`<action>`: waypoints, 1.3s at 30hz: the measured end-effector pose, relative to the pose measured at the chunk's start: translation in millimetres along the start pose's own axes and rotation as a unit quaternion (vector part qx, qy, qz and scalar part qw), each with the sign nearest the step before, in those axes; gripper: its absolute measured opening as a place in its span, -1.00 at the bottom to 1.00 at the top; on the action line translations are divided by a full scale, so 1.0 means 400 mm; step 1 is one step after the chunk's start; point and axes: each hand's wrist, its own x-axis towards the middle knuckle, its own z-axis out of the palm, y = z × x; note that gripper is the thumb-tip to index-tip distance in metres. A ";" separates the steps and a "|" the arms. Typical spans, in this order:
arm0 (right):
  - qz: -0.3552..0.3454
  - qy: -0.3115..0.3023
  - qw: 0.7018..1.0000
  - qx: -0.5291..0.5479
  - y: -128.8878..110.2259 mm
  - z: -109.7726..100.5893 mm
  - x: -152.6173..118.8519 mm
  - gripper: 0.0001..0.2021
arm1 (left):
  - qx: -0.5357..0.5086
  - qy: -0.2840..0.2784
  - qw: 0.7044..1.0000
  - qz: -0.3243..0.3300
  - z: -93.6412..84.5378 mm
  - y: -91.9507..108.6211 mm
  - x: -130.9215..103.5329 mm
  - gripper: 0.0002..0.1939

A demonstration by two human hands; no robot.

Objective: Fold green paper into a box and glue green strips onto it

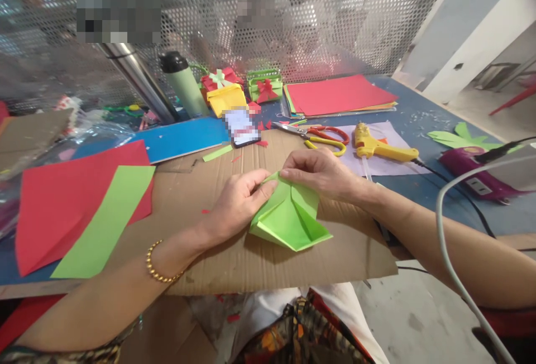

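A green folded paper piece is held over the brown cardboard, with its open pocket facing me. My left hand pinches its upper left edge between thumb and fingers. On the other side, my right hand grips the top edge, its thumb close to the left one. The fingers behind the paper are partly hidden. A green paper strip lies on red paper at the left.
Beyond my hands lie scissors, a phone and a yellow glue gun. Farther back are a bottle, small paper bags and stacked red sheets. A purple power strip and a white cable are at right.
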 end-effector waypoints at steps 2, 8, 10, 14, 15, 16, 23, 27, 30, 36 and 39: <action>-0.012 0.013 1.000 -0.009 0.002 0.002 0.000 -0.65 | -0.030 -0.010 0.999 -0.019 0.002 -0.002 -0.002 -0.62; -0.033 0.053 0.997 -0.036 0.004 -0.002 -0.002 -0.68 | -0.163 -0.024 0.982 -0.088 0.009 -0.001 -0.004 -0.59; -0.034 0.061 0.997 -0.043 0.004 -0.003 -0.004 -0.69 | -0.192 -0.025 0.976 -0.096 0.010 0.002 -0.003 -0.59; -0.043 0.076 0.995 -0.050 0.003 -0.001 -0.007 -0.71 | -0.221 -0.014 0.969 -0.111 0.009 0.006 -0.001 -0.59; -0.045 0.081 0.994 -0.051 0.002 0.000 -0.008 -0.72 | -0.223 -0.011 0.968 -0.115 0.009 0.006 0.000 -0.58; -0.046 0.088 0.994 -0.051 0.002 0.001 -0.008 -0.72 | -0.227 -0.009 0.966 -0.120 0.009 0.007 0.002 -0.57; -0.043 0.131 0.990 -0.037 0.000 0.010 -0.008 -0.69 | -0.261 -0.006 0.956 -0.134 0.006 0.008 0.006 -0.54; -0.053 0.121 0.990 -0.039 -0.004 0.012 -0.009 -0.70 | -0.273 -0.001 0.953 -0.134 0.006 0.006 0.007 -0.63; -0.064 0.107 0.991 -0.046 -0.007 0.012 -0.009 -0.72 | -0.280 -0.001 0.950 -0.142 0.006 0.004 0.008 -0.69; -0.057 0.103 0.992 -0.047 -0.005 0.015 -0.006 -0.71 | -0.231 0.007 0.968 -0.100 0.003 0.000 0.000 -0.67; -0.058 0.111 0.991 -0.045 -0.004 0.014 -0.007 -0.72 | -0.222 0.007 0.971 -0.089 0.004 0.003 0.000 -0.66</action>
